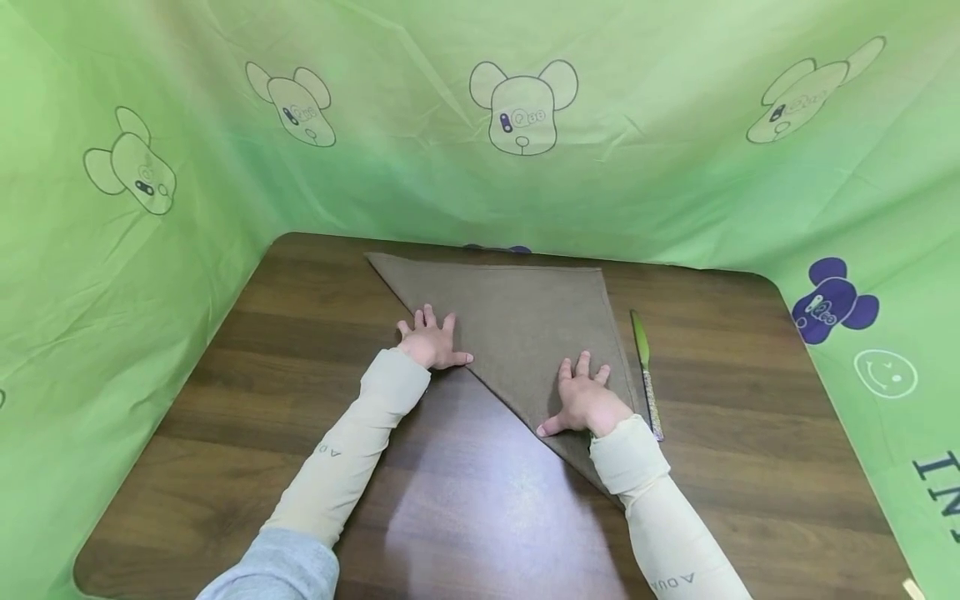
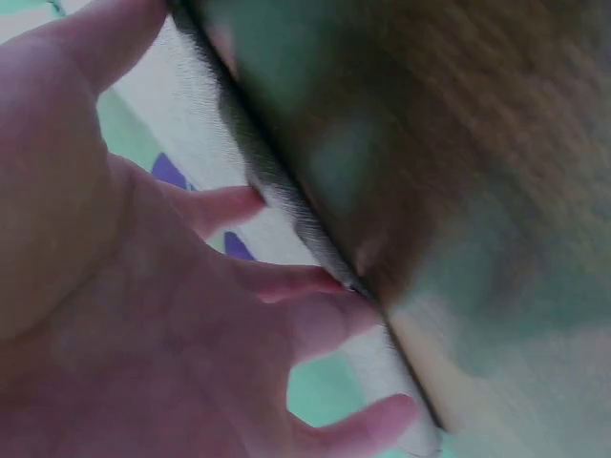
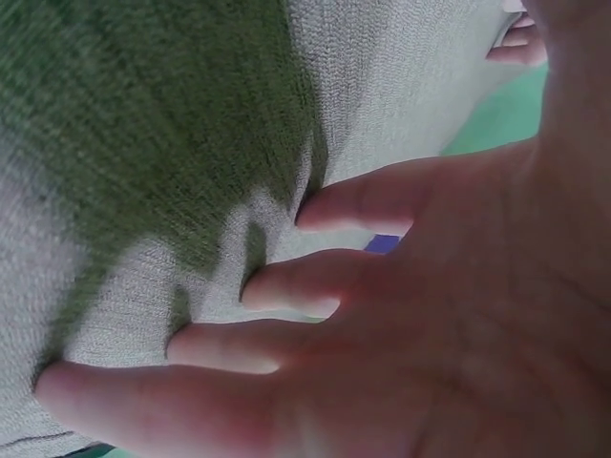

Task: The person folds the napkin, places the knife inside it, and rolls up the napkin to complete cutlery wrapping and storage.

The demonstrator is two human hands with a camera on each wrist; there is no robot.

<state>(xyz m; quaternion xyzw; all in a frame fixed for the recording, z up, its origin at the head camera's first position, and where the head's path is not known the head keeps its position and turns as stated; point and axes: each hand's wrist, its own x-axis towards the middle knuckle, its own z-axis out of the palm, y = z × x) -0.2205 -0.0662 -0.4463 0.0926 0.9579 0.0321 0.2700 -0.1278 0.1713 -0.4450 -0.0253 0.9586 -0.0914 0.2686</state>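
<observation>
A grey-brown cloth (image 1: 525, 312), folded to a triangle, lies flat on the wooden table, its long folded edge running diagonally toward the near right. The left hand (image 1: 431, 342) rests with spread fingers on that edge; in the left wrist view its fingertips touch the cloth's dark edge (image 2: 315, 234). My right hand (image 1: 587, 400) presses on the lower right part of the cloth, fingers spread and thumb near the fold. Seen from the right wrist, the fingertips of this hand (image 3: 315, 334) touch the woven surface (image 3: 162, 124).
Just right of the cloth lies a knife (image 1: 645, 367) with a green blade and a speckled handle. Green printed sheeting (image 1: 405, 108) surrounds the wooden table (image 1: 750, 433) at the back and sides. A small pale object (image 1: 912, 589) is at the lower right corner.
</observation>
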